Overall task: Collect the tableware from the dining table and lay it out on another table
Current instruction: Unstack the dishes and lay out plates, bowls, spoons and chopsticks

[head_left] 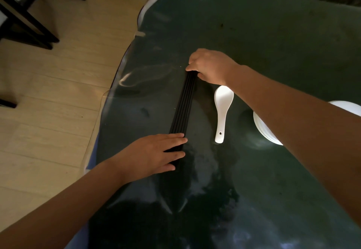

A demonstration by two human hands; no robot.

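Note:
Several black chopsticks [183,104] lie side by side in a neat row on the dark green table [273,43]. My left hand [156,154] rests flat on their near ends, fingers straight. My right hand [210,66] has its fingers curled over their far ends, fingertips touching the tips. A white ceramic spoon [222,110] lies just right of the chopsticks, bowl end away from me. A stack of white bowls [267,131] stands further right, mostly hidden behind my right forearm.
The table carries a clear plastic cover, and its left edge [117,84] runs diagonally beside a pale wooden floor [58,92]. Black chair legs [29,20] stand on the floor at the upper left.

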